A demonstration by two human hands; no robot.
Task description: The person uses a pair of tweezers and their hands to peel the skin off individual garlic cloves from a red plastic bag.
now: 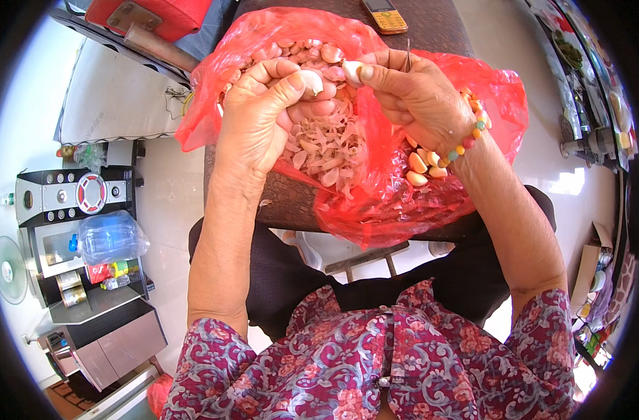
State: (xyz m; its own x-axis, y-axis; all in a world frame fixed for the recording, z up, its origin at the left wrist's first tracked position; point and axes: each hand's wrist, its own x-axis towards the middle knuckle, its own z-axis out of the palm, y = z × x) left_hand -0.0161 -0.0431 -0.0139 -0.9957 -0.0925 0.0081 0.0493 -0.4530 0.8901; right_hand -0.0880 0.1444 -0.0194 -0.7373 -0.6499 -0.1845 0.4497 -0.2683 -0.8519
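Observation:
Between the thumb and fingers of my left hand (267, 100) is a whitish garlic clove (312, 83). My right hand (416, 92) pinches another pale piece of garlic (353, 72), close to the left fingertips. A thin metal tool (407, 55), of a kind I cannot make out, sticks up from the right fingers. Below both hands lies an open red plastic bag (293, 26) with unpeeled garlic cloves (298, 51) at its far side and loose garlic skins (327, 142) nearer me. Peeled cloves (418, 163) lie in red plastic under my right wrist, partly hidden by it.
A brown patterned bench or table top (283, 202) bears the bags. At its far end lies a yellow keypad phone (386, 16). A red bag or case (151, 16) is at upper left. Shelving with a blue water jug (109, 239) stands left, a cardboard box (590, 262) right.

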